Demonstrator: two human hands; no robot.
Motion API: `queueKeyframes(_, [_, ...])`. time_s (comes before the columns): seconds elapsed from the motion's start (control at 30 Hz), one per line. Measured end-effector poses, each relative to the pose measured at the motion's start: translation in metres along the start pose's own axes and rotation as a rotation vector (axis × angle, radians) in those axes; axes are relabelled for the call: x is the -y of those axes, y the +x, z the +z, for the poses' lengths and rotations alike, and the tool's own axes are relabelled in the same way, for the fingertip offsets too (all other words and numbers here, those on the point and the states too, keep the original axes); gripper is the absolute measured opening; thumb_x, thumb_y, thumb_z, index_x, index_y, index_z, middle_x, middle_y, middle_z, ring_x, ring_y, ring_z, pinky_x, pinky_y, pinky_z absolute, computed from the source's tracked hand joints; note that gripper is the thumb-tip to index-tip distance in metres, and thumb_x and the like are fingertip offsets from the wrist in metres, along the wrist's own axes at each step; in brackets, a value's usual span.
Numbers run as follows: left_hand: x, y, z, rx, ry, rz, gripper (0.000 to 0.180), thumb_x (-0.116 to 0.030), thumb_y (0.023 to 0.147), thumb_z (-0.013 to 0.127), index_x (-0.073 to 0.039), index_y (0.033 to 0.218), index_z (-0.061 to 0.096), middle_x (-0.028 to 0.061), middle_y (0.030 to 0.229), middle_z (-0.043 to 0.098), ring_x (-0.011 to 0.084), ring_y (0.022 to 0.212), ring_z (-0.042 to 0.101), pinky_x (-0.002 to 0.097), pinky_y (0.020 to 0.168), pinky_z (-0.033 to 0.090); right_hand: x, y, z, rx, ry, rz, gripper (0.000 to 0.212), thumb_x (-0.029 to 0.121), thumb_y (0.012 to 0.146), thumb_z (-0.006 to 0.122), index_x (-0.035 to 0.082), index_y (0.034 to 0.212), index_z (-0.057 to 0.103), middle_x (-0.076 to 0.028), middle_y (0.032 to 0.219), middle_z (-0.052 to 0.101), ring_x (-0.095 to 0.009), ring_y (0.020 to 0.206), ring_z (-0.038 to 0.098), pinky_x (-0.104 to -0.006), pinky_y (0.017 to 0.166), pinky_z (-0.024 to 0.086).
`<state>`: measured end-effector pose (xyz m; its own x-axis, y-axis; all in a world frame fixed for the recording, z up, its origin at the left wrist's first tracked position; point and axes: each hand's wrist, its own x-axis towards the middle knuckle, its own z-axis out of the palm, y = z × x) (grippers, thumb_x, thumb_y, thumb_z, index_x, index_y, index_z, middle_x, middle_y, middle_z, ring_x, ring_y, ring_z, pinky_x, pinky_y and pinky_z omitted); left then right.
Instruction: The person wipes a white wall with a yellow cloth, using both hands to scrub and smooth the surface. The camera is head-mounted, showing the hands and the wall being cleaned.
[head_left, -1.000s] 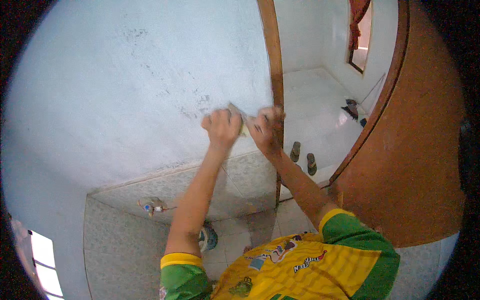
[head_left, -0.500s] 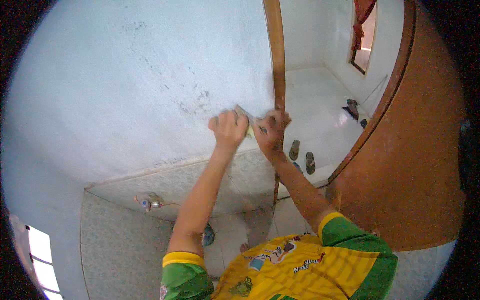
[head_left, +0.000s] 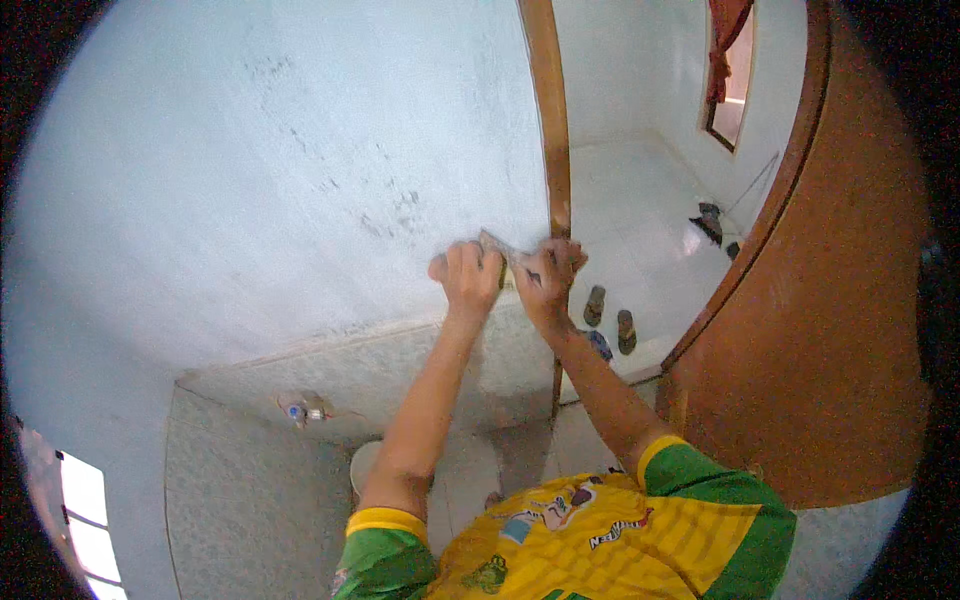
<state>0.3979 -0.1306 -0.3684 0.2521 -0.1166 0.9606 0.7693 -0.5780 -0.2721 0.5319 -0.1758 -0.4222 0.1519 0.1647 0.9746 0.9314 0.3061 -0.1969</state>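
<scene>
A thin, flat, greyish piece [head_left: 491, 240] is held between my two hands against the pale blue wall [head_left: 300, 200]; its kind is not clear. My left hand [head_left: 470, 276] has its fingers bent closed over the left side of this piece. Closed on the right side is my right hand [head_left: 545, 283], next to the brown wooden door frame [head_left: 557, 150]. The hands are close together, just above the tiled lower part of the wall [head_left: 390, 345]. Much of the piece is hidden by my fingers. Dark scuff marks [head_left: 400, 195] spot the wall up and to the left.
A tap [head_left: 305, 411] sticks out of the tiles at lower left, with a white rounded bowl [head_left: 364, 468] beside my left forearm. To the right stands a brown door [head_left: 800, 350]. Through the doorway, slippers [head_left: 626, 332] and a dark bundle [head_left: 708, 224] lie on the floor.
Both hands have moved a little down the wall with the flat piece between them. The view has shifted slightly, and the white bowl now shows beside my left forearm.
</scene>
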Motion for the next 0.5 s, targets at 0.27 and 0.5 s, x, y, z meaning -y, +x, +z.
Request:
queueKeyframes(0.27, [0.057,0.186,0.007,-0.184,0.082,-0.044,0.009,-0.014,0.079,0.067,-0.011,0.087,0.064,0.0064,0.079,0.049,0.0268,0.079,0.05,0.045,0.076,0.026,0.043,0.226,-0.007,-0.271,0.074,-0.136,0.027,0.019,0.073,0.084,0.013,0.079,0.059,-0.007,0.099,0.056,-0.035,0.101,0.052,-0.0528,0.08,0.037])
queueKeyframes(0.5, [0.009,-0.03,-0.001,0.026,-0.007,-0.044,0.013,-0.015,0.076,0.07,-0.016,0.073,0.057,0.0038,0.072,0.047,0.0257,0.074,0.05,0.0423,0.076,0.027,0.007,0.004,-0.001,0.098,0.063,0.017,0.031,0.011,0.067,0.085,0.011,0.073,0.055,-0.008,0.099,0.053,-0.033,0.1,0.051,-0.0505,0.087,0.034])
